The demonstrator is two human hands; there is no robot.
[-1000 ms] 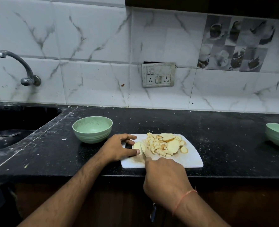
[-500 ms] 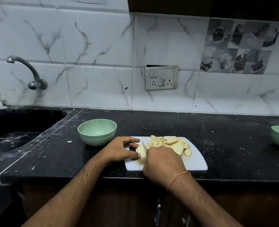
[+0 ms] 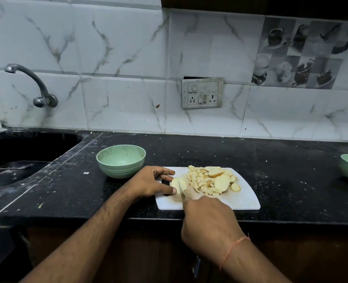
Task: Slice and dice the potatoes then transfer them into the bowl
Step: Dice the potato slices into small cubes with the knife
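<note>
Two hands [image 3: 154, 181] worked one potato piece [image 3: 178, 184] on the board [image 3: 242, 199], the cut pile [image 3: 210, 181] beside it.

The left hand pinched the piece near the board's left end, thumb on its near side and fingers on the far side, while the right hand [image 3: 209, 225] was clenched round the knife [image 3: 181, 190], whose blade stood in the piece just right of the thumb. Slices and dice lay heaped mid-board, none yet in the bowl [image 3: 121, 160], which stood on the surface just left of the board. To cut well, I judged the left fingertips should tuck back from the blade, the strokes run straight down and evenly spaced, and the piece stay flat so it could not roll. The board's free right edge looked prone to sliding, so steady downward pressure would help.
</note>
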